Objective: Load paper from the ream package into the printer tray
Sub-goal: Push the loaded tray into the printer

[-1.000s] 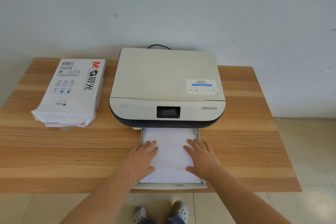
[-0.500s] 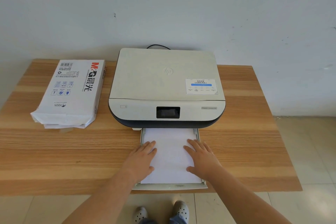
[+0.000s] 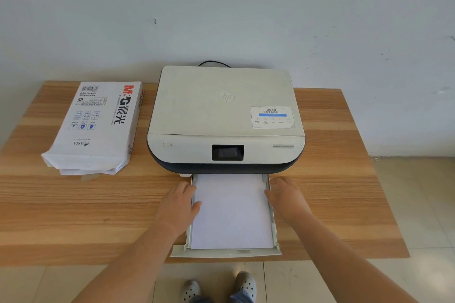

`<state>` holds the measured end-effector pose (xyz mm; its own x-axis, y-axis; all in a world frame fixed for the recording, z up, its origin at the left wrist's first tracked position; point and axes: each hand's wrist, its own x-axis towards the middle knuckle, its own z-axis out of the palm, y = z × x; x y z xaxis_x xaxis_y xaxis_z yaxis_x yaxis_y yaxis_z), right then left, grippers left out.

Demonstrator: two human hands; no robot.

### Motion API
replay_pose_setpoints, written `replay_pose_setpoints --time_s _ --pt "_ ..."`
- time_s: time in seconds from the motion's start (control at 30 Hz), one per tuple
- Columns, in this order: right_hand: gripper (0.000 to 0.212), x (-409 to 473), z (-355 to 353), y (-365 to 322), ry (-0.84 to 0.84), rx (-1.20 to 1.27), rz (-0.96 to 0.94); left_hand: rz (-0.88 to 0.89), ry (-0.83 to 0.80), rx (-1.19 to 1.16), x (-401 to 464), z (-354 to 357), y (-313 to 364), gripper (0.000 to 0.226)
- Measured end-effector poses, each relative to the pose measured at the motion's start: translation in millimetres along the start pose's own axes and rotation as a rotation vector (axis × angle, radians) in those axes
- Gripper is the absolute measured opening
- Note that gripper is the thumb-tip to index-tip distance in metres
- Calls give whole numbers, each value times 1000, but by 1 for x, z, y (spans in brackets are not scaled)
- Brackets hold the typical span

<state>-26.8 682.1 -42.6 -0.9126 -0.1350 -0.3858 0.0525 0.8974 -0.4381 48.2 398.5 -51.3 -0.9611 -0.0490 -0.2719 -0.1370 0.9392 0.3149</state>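
A white-and-black printer (image 3: 225,118) stands at the back middle of the wooden table. Its paper tray (image 3: 229,252) is pulled out toward me and holds a flat stack of white paper (image 3: 231,211). My left hand (image 3: 178,205) lies against the tray's left edge with the thumb on the paper. At the tray's right edge rests my right hand (image 3: 286,198), fingers pointing at the printer. Neither hand holds anything. The white ream package (image 3: 98,125), open at its near end, lies left of the printer.
The wooden table (image 3: 73,209) stands against a pale wall, and a black cable (image 3: 213,63) runs behind the printer. The tray's front lip reaches the table's front edge. Tiled floor and my shoes (image 3: 219,288) show below.
Both hands slid outward off the top of the paper to the tray's left and right edges. The paper and tray stayed where they were.
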Motion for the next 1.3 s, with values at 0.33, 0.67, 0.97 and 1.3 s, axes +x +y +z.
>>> replay_pose_setpoints --time_s 0.33,0.67,0.97,1.3 --pt "21 12 5 1 -219 -179 167 -246 -288 -36 22 -2 -3 48" --pt "22 17 11 -4 -287 -216 218 -288 -359 -74 36 5 -5 26" --pt "19 17 13 -1 -262 -207 194 -292 -315 -96 34 8 -4 22" --pt "15 17 16 -4 -272 -186 179 -277 -268 -92 33 8 1 20"
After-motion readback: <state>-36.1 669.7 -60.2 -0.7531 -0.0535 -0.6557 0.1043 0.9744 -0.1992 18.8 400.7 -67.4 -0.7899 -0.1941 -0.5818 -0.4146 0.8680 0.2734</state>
